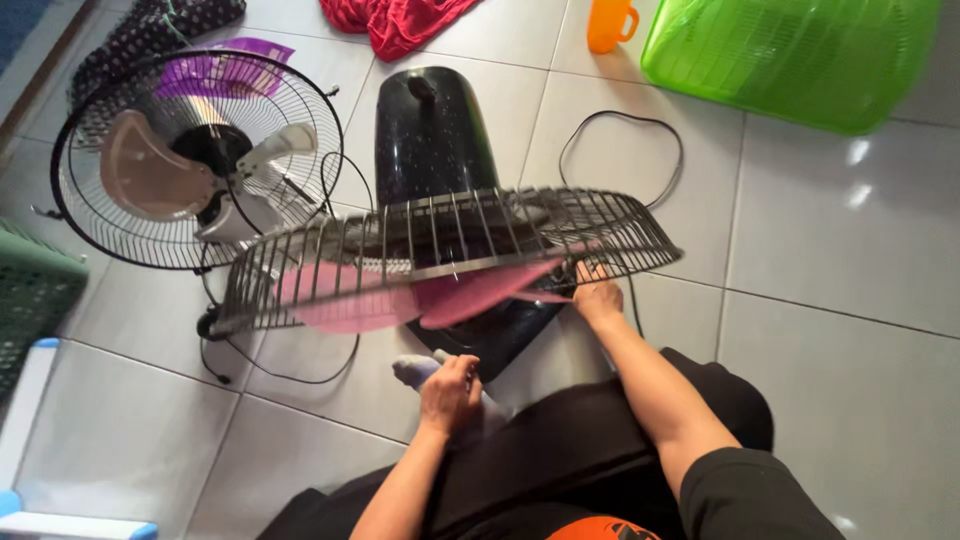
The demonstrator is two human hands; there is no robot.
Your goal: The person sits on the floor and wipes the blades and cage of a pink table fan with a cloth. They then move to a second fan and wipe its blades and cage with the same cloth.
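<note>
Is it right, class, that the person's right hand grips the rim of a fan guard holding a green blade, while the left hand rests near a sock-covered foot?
Not quite. The head view shows the blade inside the fan guard is pink, not green. The right hand does grip the guard's rim, and the left hand rests near the sock-covered foot.

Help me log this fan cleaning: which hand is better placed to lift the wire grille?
Right. The right hand already grips the wire grille's rim, while the left hand rests lower, by a socked foot, apart from it.
</note>
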